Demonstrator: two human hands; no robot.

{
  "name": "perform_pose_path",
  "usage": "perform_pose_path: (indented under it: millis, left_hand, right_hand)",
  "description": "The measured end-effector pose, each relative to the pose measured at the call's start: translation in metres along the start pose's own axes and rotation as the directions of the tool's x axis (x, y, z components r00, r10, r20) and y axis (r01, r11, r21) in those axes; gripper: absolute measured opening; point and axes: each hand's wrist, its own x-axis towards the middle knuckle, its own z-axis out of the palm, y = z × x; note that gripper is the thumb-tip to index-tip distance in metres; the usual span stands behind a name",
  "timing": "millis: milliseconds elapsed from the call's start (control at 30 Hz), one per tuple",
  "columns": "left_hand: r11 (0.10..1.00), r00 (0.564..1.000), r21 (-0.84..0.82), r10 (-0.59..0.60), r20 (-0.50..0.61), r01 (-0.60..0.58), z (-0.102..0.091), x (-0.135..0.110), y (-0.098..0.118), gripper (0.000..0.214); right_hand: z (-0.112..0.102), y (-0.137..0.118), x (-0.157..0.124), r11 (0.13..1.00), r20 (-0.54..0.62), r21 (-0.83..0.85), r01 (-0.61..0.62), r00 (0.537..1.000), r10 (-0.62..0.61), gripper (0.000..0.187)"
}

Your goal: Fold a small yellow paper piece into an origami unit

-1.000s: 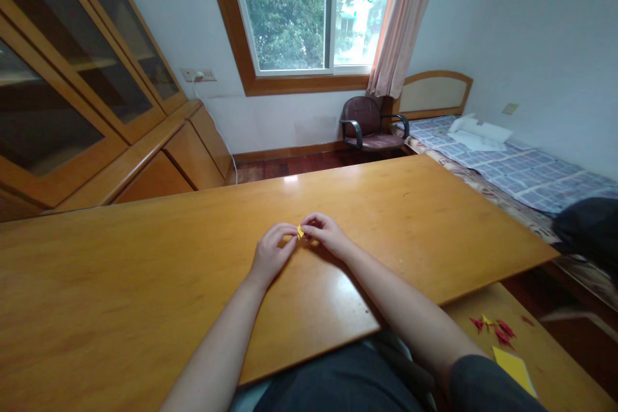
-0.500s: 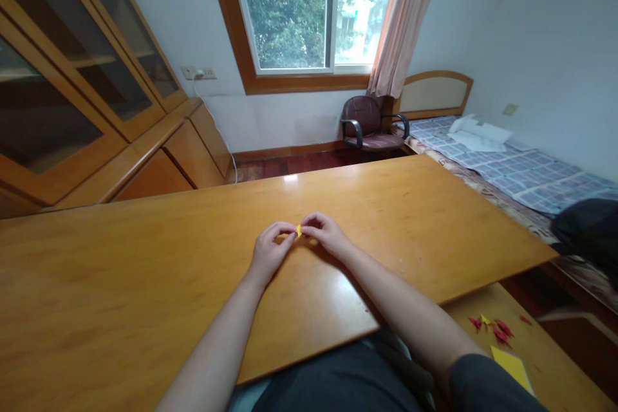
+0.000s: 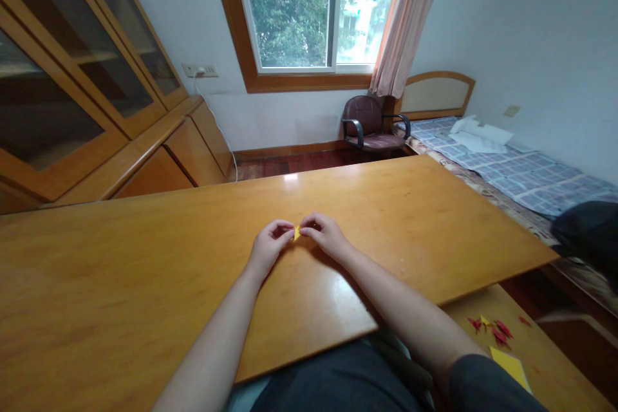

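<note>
Yellow and tiny, a folded piece (image 3: 297,233) is sitting between the person's two hands, just above the wooden table (image 3: 145,283); its exact folds are too small to tell. From the left hand (image 3: 267,246) it is lying at about two o'clock, touching the tips of thumb and forefinger, which are pinching it with the other fingers curling loosely. From the right hand (image 3: 327,232) it is lying at nine o'clock, right at the fingertips; thumb and forefinger are closing on its edge, while the knuckles are arching and leaving a gap behind the tips.

At four o'clock from the hands, several small red pieces (image 3: 501,337) and one yellow piece (image 3: 485,321) are resting on a lower surface (image 3: 555,360), with a yellow sheet (image 3: 510,367) lying near them. A chair (image 3: 364,117) is standing at one o'clock, beyond the table's far edge.
</note>
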Motion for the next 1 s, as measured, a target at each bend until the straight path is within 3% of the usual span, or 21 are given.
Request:
perform_pose_path:
  millis: [600, 1000]
  left_hand:
    - [0.996, 0.995, -0.073, -0.041, 0.092, 0.048, -0.001, -0.001, 0.0, 0.033]
    - [1.0, 0.999, -0.006, 0.008, -0.053, -0.008, 0.001, 0.0, -0.005, 0.032]
  right_hand:
    - [-0.005, 0.004, 0.0, 0.994, 0.06, -0.092, 0.06, 0.997, -0.054, 0.01]
    - [0.0, 0.015, 0.002, 0.998, 0.018, 0.052, -0.043, 0.999, 0.042, 0.029]
